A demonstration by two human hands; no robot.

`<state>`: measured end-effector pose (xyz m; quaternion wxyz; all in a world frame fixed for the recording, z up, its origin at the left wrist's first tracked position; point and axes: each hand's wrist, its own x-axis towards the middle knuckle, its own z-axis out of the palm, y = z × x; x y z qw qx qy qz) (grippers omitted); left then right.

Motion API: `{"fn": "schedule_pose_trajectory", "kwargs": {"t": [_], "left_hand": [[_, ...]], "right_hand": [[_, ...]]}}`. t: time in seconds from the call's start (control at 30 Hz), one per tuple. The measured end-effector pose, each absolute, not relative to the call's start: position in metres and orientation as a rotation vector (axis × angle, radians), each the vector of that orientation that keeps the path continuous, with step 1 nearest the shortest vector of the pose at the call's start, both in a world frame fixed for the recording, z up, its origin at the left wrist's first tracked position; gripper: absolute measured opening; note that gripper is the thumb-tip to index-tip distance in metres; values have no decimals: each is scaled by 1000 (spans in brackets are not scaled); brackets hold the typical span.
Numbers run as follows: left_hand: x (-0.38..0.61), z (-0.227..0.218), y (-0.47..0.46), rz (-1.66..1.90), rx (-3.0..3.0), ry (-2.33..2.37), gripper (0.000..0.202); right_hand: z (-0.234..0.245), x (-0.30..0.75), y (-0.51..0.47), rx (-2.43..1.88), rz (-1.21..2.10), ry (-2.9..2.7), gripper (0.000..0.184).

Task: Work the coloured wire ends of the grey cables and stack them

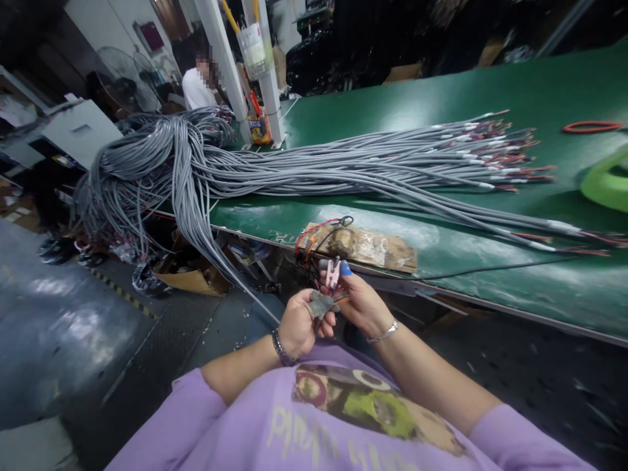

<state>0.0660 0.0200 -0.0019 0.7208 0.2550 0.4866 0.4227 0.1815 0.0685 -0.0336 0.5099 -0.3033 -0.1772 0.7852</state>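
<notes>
My left hand is closed, with grey covering over its thumb and fingertips. It grips a grey cable that runs down from the large bundle at the left. Thin reddish wires fan out of the cable between my hands. Just to the right, my right hand is closed, a blue cover on its thumb tip. It pinches a small pale pink clip-like piece, whose exact kind I cannot make out. Both hands are close together before the table's front edge.
Many grey cables stretch across the green table, their bared coloured wires at the right. By the edge lies a worn wooden block with wires. A green plastic object and an orange loop sit right. A person is behind.
</notes>
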Motion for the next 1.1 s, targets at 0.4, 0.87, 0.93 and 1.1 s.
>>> {"fn": "schedule_pose_trajectory", "kwargs": {"t": [0.4, 0.87, 0.93, 1.1], "left_hand": [[64, 8, 11, 942, 623, 1089, 48], [68, 3, 16, 1012, 548, 1108, 44], [69, 2, 16, 1014, 541, 1109, 43], [70, 2, 16, 993, 534, 1123, 44]], "right_hand": [[-25, 187, 64, -688, 1988, -446, 39], [-29, 184, 65, -703, 1932, -359, 28], [-31, 184, 67, -692, 1940, -369, 25], [-33, 183, 66, -675, 1944, -388, 24]]}}
